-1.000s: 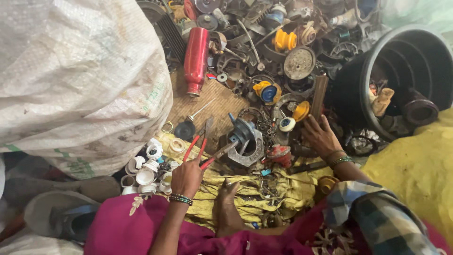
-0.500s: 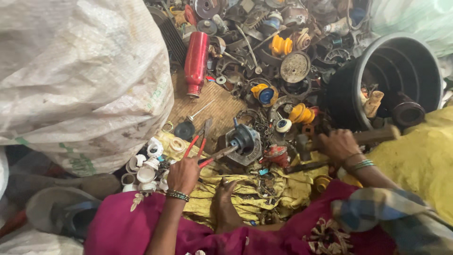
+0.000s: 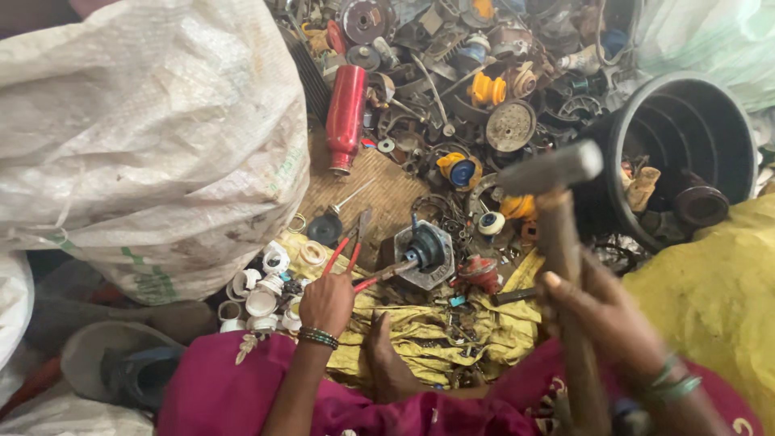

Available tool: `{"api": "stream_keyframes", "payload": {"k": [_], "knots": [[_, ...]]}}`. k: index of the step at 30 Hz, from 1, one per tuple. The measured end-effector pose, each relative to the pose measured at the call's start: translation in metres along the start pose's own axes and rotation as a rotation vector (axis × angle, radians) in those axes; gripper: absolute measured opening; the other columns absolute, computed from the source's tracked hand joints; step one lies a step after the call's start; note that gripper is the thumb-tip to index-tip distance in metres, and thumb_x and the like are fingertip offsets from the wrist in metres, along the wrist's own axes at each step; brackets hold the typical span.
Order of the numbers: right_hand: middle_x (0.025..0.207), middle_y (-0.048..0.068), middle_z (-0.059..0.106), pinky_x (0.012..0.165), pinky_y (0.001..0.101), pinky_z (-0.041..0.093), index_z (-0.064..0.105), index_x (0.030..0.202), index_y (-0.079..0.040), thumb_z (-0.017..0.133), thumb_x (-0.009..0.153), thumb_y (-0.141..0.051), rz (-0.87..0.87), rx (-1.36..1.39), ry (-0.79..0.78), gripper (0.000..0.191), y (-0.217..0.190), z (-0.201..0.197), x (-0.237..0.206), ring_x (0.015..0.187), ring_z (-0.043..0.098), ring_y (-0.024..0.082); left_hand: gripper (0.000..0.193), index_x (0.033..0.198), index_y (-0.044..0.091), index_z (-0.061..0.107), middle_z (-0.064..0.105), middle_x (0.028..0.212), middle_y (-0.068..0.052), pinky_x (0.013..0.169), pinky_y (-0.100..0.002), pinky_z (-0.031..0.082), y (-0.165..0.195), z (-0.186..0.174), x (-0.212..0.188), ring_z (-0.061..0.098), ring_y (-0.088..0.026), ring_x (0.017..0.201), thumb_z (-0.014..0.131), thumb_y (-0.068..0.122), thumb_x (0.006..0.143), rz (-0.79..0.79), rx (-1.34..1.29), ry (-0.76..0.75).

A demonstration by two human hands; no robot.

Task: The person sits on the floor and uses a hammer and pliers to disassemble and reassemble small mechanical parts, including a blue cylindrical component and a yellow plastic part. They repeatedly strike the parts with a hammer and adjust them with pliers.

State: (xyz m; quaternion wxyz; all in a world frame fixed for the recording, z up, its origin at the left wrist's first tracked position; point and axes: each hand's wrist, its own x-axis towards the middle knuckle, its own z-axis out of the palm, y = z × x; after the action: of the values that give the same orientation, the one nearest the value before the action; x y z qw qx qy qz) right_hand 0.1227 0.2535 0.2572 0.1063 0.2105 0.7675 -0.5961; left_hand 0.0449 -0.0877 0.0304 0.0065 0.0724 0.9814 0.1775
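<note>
the floor is being covered almost wholly by scrap; only a small patch of woven matting is being left bare near the middle. a crumpled yellow cloth is being spread over it at the near side, and a hexagonal metal part is being carried at the cloth's far edge. a red cylinder is lying beside the bare patch, just next to a large white woven sack. white plastic rings are being kept at the sack's foot. a heap of metal parts is being piled beyond, with a black tub lying on its side at the right.
</note>
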Motion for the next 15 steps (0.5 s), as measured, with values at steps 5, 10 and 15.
{"api": "stream_keyframes", "payload": {"k": [5, 10, 15], "knots": [[0.082, 0.008, 0.064, 0.048, 0.0302, 0.053, 0.050, 0.139, -0.010, 0.065, 0.092, -0.020, -0.037, 0.009, 0.056, 0.050, 0.049, 0.071, 0.002, 0.061, 0.060, 0.015, 0.024, 0.081, 0.005, 0.074, 0.072, 0.077, -0.020, 0.064, -0.048, 0.059, 0.003, 0.012, -0.001, 0.074, -0.037, 0.072, 0.057, 0.015, 0.093, 0.031, 0.003, -0.006], [0.083, 0.012, 0.068, 0.048, 0.0344, 0.059, 0.053, 0.125, -0.005, 0.061, 0.094, -0.012, -0.295, -0.135, 0.175, 0.033, 0.039, 0.068, 0.003, 0.059, 0.066, 0.019, 0.024, 0.084, 0.006, 0.074, 0.071, 0.080, -0.022, 0.065, -0.049, 0.059, 0.005, 0.011, -0.002, 0.074, -0.038, 0.074, 0.055, 0.016, 0.095, -0.063, -0.069, -0.062], [0.087, 0.009, 0.066, 0.049, 0.0265, 0.056, 0.043, 0.126, -0.014, 0.059, 0.102, -0.007, -0.809, 0.276, 0.302, 0.030, 0.030, 0.042, -0.013, 0.063, 0.065, 0.014, 0.025, 0.084, 0.006, 0.074, 0.071, 0.079, -0.021, 0.065, -0.049, 0.059, 0.007, 0.007, -0.004, 0.074, -0.037, 0.073, 0.054, 0.015, 0.096, -0.086, -0.101, -0.083]]}}
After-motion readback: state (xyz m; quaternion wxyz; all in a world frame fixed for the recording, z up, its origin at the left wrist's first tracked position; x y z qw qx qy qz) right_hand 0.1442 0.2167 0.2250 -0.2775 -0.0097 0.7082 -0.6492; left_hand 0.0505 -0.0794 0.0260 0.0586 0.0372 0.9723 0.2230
